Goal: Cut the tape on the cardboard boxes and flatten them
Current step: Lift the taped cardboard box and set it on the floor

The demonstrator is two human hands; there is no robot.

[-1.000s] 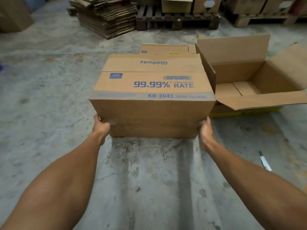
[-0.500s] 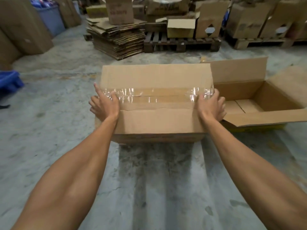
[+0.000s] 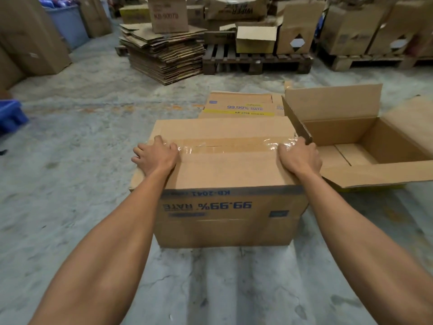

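A closed cardboard box [image 3: 228, 174] stands on the concrete floor in front of me, its blue print upside down on the near face. Clear tape [image 3: 230, 146] runs across the seam of its top side. My left hand [image 3: 156, 154] grips the top left edge of the box, at the tape's left end. My right hand [image 3: 300, 156] grips the top right edge, over the tape's right end. An open, empty cardboard box [image 3: 365, 137] sits touching it on the right with its flaps spread. A flattened box [image 3: 243, 105] with yellow print lies just behind.
A stack of flattened cardboard [image 3: 164, 52] rests on the floor at the back. Wooden pallets [image 3: 255, 59] carry more boxes behind it. Large boxes line the left wall beside a grey bin [image 3: 68, 24]. A blue crate [image 3: 10, 114] sits at the left edge.
The box has been rolled over toward me, so the taped side faces up and the printed face is toward me, upside down. Both hands moved from its lower corners to the top edges.
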